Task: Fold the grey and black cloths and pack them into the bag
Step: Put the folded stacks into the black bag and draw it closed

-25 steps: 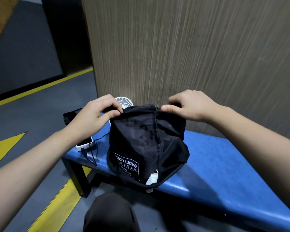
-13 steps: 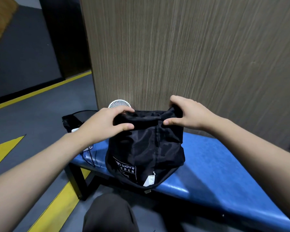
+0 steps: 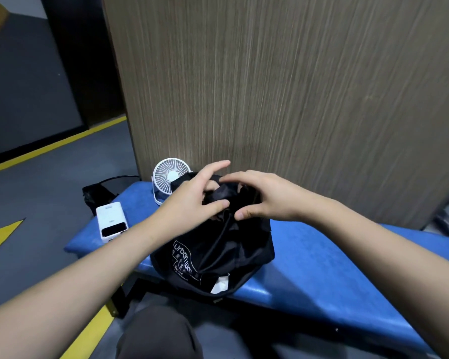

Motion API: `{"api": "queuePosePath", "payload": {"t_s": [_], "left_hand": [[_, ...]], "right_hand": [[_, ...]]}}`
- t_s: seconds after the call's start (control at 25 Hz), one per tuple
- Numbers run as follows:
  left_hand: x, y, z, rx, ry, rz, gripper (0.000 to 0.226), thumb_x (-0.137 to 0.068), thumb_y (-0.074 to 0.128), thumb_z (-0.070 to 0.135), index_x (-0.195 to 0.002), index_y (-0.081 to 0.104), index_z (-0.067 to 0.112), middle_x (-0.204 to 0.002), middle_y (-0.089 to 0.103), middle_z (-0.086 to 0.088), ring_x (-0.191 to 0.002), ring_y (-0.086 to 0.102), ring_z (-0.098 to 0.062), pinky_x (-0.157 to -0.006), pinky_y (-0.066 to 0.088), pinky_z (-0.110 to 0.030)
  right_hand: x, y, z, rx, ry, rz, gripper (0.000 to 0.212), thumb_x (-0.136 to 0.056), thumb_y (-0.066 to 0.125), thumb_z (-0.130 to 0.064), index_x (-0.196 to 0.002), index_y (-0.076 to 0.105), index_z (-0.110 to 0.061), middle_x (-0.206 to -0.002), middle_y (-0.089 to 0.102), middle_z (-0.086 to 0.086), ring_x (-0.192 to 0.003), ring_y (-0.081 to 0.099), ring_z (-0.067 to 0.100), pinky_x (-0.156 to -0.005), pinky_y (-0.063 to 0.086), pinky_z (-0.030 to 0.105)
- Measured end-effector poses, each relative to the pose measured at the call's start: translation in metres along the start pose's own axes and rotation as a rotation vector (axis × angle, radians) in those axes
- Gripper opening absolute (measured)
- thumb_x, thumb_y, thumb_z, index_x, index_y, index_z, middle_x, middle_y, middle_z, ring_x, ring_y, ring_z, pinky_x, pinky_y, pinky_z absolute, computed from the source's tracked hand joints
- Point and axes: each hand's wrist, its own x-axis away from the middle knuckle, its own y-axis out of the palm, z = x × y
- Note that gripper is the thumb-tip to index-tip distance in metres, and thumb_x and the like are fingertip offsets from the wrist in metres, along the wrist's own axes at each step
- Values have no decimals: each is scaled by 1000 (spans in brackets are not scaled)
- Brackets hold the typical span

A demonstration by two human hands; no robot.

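Note:
A black bag (image 3: pixel 218 250) with white "urban wave" lettering sits on the blue bench (image 3: pixel 335 265), its top gathered into a bunch. My left hand (image 3: pixel 192 203) and my right hand (image 3: pixel 267 198) meet over that bunch, each gripping the gathered black fabric between thumb and fingers. The left index finger points up and away. The grey and black cloths are not visible; the bag's inside is hidden by the closed top and my hands.
A small white desk fan (image 3: pixel 170 177) stands behind the bag against a wood-grain wall (image 3: pixel 296 86). A white power bank (image 3: pixel 112 222) lies at the bench's left end, with a dark item and cable (image 3: pixel 96 193) beyond. My knee (image 3: pixel 158 332) is below.
My hands, which held the bag's mouth spread apart, have come together at the middle, bunching the opening closed. The view has tilted down and left, so the power bank shows.

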Motion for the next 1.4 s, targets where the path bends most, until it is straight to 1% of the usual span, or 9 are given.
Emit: {"api": "queuePosePath", "payload": {"t_s": [0.28, 0.4, 0.72, 0.84, 0.96, 1.12, 1.2, 1.32, 1.4], "left_hand": [[-9, 32, 25, 398, -9, -153, 72, -90, 60, 0, -148, 32, 32, -117, 62, 3, -94, 62, -21, -99, 49, -36], [-20, 47, 41, 442, -33, -163, 73, -91, 60, -4, -147, 31, 33, -130, 54, -3, -103, 66, -17, -108, 47, -35], [-51, 111, 95, 548, -32, -295, 85, -90, 61, 1, -156, 15, 28, -158, 28, -1, -140, 43, -15, -112, 41, -28], [-63, 124, 113, 265, 126, -303, 73, -92, 62, 10, -154, 28, 27, -157, 31, 12, -119, 58, 2, -96, 50, -20], [-79, 111, 118, -205, 305, -109, 57, -88, 68, 34, -141, 46, 37, -142, 37, 23, -87, 58, 1, -85, 50, -25], [-102, 95, 88, -567, 171, -101, 121, -61, 77, 70, -156, 10, 35, -153, 23, 9, -142, 24, -13, -119, 26, -39], [-107, 94, 74, -619, 49, -228, 140, -55, 76, 75, -156, -12, 34, -156, 27, 1, -147, 23, -17, -123, 16, -45], [-108, 98, 66, -603, -17, -253, 131, -67, 78, 63, -156, -13, 32, -118, 62, 2, -129, 50, -18, -120, 23, -38], [-108, 98, 61, -633, 25, -166, 107, -79, 75, 43, -157, 3, 31, -91, 62, 5, -115, 57, -23, -102, 37, -30]], "right_hand": [[17, -21, 17, 36, -1, 80, 28, -83, 78, -17, -99, 55, -23, -93, 50, -6, -79, 48, 0, -70, 34, 14], [32, -40, 30, 103, -48, 147, 37, -82, 70, -3, -79, 43, -29, -85, 43, -9, -71, 45, 9, -64, 35, 23], [84, -89, 81, 638, -186, 296, 10, -84, 47, -5, -86, 50, -15, -99, 52, 2, -92, 52, 21, -59, 48, 38], [102, -101, 99, 659, -171, 331, 7, -85, 43, -9, -86, 48, -14, -105, 57, 7, -96, 57, 25, -60, 52, 40], [117, -101, 107, 642, -147, 351, 9, -86, 44, -10, -86, 53, -11, -103, 59, 8, -96, 60, 28, -61, 54, 41], [126, -93, 108, 617, -144, 380, 13, -84, 42, -7, -88, 54, -10, -105, 60, 6, -98, 59, 25, -60, 53, 39], [128, -90, 109, 618, -165, 389, 11, -84, 45, -4, -88, 53, -11, -105, 60, 5, -98, 58, 25, -61, 52, 39], [131, -84, 113, 625, -177, 392, 11, -85, 50, 0, -88, 53, -10, -104, 61, 6, -98, 59, 27, -64, 53, 39], [134, -80, 115, 624, -156, 372, 15, -83, 59, 2, -88, 54, -11, -106, 62, 6, -100, 59, 28, -66, 54, 39]]}}
